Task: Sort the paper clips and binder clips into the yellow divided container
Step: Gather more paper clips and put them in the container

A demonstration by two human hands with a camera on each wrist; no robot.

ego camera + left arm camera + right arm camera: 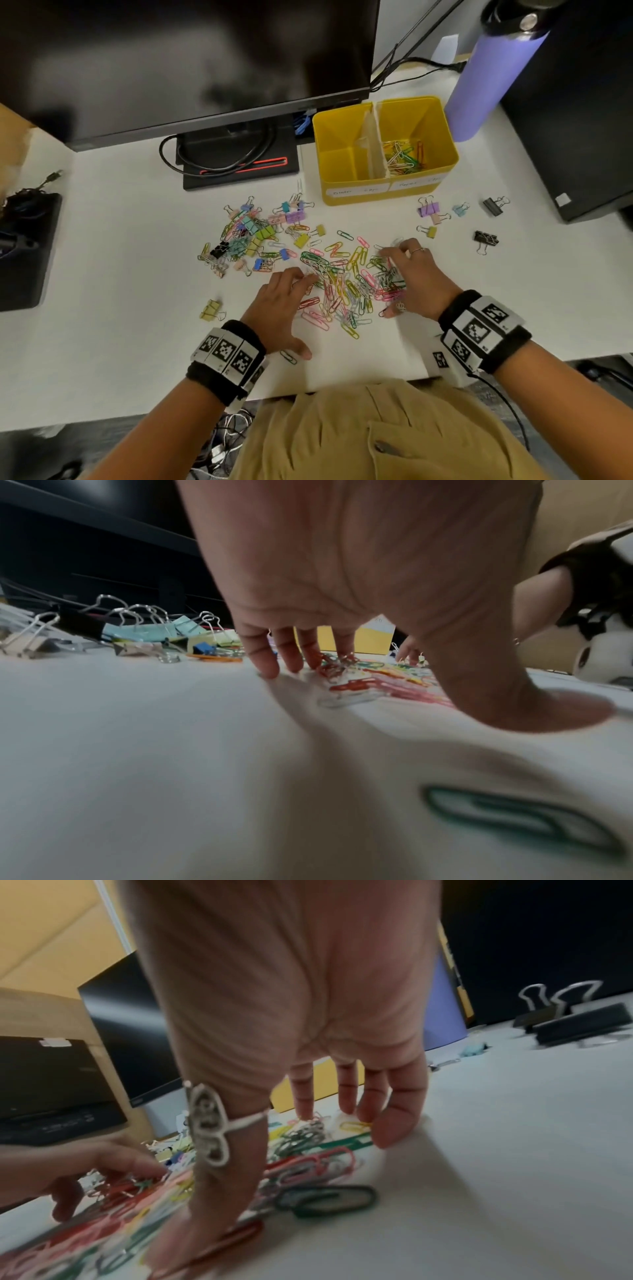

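A heap of coloured paper clips [346, 284] lies on the white desk [137, 274] between my hands. My left hand [284, 305] rests at the heap's left edge, fingers spread and fingertips [265, 666] touching the desk and clips. My right hand [414, 274] rests on the heap's right edge with straight fingers [390, 1118] down among the clips [308, 1167]. Neither hand grips anything. A mixed pile of pastel binder clips [257, 233] lies further left. The yellow divided container [385, 150] stands behind, with several paper clips [402, 156] in its right compartment; its left compartment shows nothing inside.
Stray binder clips lie right of the container: purple [428, 209], black [493, 205], black [485, 238]. A yellow binder clip [211, 310] sits alone at left. A monitor [185, 61] and stand are behind, a purple bottle [493, 78] at right. One green paper clip [520, 818] lies under my left wrist.
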